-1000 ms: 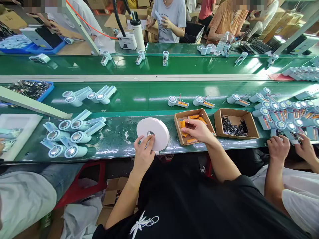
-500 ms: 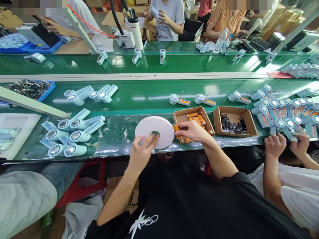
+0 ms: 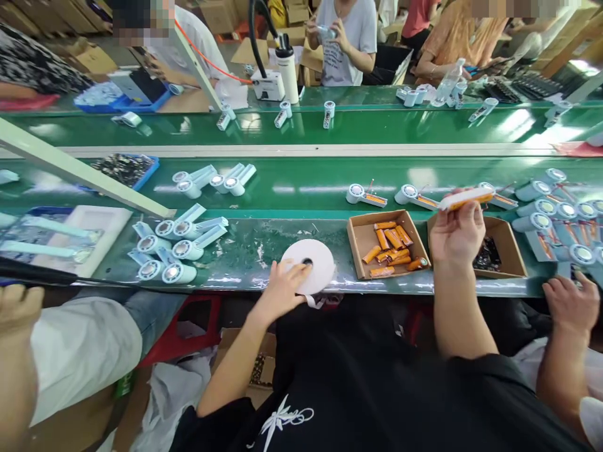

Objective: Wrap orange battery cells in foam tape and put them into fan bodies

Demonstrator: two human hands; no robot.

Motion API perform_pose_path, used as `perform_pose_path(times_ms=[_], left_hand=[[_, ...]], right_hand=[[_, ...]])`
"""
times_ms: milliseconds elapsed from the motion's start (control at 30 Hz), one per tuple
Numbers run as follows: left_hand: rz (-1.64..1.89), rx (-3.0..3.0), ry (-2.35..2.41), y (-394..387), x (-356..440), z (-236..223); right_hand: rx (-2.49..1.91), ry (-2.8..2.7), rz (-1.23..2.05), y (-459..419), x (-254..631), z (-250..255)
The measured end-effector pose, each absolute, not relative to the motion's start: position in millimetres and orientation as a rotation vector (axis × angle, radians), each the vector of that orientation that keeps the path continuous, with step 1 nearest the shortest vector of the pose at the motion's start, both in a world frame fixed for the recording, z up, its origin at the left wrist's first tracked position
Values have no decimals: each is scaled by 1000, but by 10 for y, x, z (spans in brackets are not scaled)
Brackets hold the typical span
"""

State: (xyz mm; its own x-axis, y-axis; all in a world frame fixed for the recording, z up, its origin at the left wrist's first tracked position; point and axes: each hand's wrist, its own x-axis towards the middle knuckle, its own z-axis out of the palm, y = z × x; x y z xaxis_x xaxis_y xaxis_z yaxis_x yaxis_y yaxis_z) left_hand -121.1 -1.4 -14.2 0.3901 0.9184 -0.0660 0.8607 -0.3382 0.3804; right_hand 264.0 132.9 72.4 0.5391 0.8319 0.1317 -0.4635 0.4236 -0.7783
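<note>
A wide roll of white tape (image 3: 321, 263) lies at the table's near edge. My left hand (image 3: 283, 289) grips it, fingers reaching over its top to the centre hole and thumb at the near rim. A loose white tape end hangs by the thumb. My right hand (image 3: 458, 235) is raised to the right, closed on an orange battery (image 3: 466, 199) with a white strip along its upper side. Below and left of that hand, a cardboard tray (image 3: 357, 245) holds several orange batteries (image 3: 393, 238). Another cardboard box (image 3: 511, 254) with small black parts is partly hidden behind my right forearm.
Several light-blue fan housings (image 3: 188, 249) stand on the left, and more (image 3: 541, 221) crowd the right. A few with wires (image 3: 357, 193) rest on the green belt. Co-workers' hands (image 3: 572, 298) are close on my right; others work across the belt.
My right hand has moved up and right from the battery tray, carrying the orange battery away from the roll. My left hand has lowered the roll. The view has shifted left.
</note>
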Motion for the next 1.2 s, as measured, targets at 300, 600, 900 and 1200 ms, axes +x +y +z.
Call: perform_pose_path(times_ms=[300,600,900,1200], left_hand=[[430,1946,2342,2301,-2302,162],[-275,2089,2463,3268,-2600,202],[-309,2671,1546,3111,-1264,-24],[-291,2475,1549,3218,-1058,-14]], right_hand=[[-952,-671,1096,765,2491,184],[-1080,-689,951,669,3139,238],[-942,-1321,1102,2057,2346,737],[-1274,-2107,829,3131,1297,308]])
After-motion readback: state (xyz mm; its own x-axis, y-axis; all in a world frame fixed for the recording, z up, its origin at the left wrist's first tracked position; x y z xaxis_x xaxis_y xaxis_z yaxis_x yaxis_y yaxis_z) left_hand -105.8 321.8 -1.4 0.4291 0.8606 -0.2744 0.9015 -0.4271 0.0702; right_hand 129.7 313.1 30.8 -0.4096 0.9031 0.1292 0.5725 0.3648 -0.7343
